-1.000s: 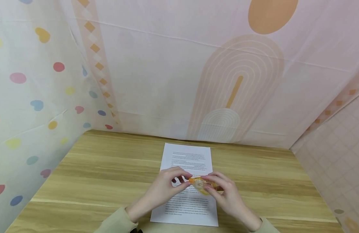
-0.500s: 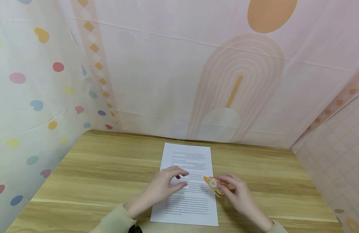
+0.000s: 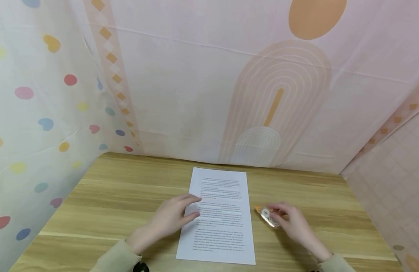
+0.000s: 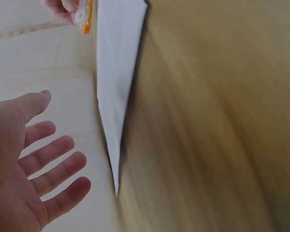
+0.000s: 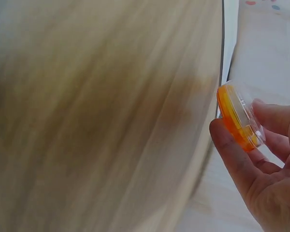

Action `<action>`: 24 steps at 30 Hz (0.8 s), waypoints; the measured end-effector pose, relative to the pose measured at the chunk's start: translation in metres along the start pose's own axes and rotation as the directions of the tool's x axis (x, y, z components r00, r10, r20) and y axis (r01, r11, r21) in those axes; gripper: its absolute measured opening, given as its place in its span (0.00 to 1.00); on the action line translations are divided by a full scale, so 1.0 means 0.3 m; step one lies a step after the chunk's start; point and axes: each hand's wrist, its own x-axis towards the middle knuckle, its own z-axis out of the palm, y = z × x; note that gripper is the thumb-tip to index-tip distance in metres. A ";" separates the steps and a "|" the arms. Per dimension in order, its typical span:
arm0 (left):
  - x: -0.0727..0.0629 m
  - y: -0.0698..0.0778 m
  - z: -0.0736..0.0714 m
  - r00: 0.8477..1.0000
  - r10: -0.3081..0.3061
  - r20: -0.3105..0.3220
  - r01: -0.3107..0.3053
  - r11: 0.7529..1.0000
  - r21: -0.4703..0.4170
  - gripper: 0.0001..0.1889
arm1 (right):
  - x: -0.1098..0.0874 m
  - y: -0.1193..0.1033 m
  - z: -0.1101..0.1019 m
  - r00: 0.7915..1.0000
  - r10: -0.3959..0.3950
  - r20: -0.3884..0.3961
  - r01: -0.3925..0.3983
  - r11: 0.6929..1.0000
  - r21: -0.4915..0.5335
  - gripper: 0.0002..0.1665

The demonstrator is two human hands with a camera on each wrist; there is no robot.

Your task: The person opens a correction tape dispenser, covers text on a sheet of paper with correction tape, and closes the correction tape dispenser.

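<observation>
A correction tape [image 3: 265, 215] with a clear case and an orange tip lies between the thumb and fingers of my right hand [image 3: 292, 223]. That hand holds it just above the table, right of the paper. In the right wrist view the orange side of the correction tape [image 5: 234, 116] faces the table. My left hand [image 3: 170, 213] hovers at the left edge of the printed sheet of paper [image 3: 217, 234]. Nothing is in it; the left wrist view shows its fingers [image 4: 58, 154] extended and spread.
The wooden table [image 3: 121, 196] has the paper lying flat near its middle. Behind it hangs a pink patterned cloth [image 3: 182, 94], and a dotted cloth [image 3: 33, 143] covers the left side.
Both hands were together at the correction tape over the paper, the left at its tip. They have parted: the right carried the tape rightward off the paper, the left drew back leftward.
</observation>
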 end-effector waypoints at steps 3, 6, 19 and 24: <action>-0.012 -0.017 -0.005 1.000 -0.005 -0.001 0.005 1.000 0.018 0.20 | 0.005 0.004 -0.005 1.000 0.005 0.019 -0.005 1.000 -0.013 0.15; -0.021 -0.031 -0.007 1.000 -0.012 0.012 0.012 0.999 0.034 0.20 | 0.009 0.010 -0.002 1.000 -0.010 0.021 0.010 1.000 -0.021 0.14; -0.036 -0.039 -0.013 0.999 -0.025 0.025 0.024 0.999 0.031 0.20 | 0.022 0.006 0.006 0.995 0.070 0.073 -0.064 0.995 -0.080 0.14; -0.042 -0.039 -0.019 0.999 -0.046 0.019 0.045 0.998 0.049 0.21 | 0.025 -0.001 0.006 0.993 0.096 0.069 -0.083 0.982 -0.168 0.13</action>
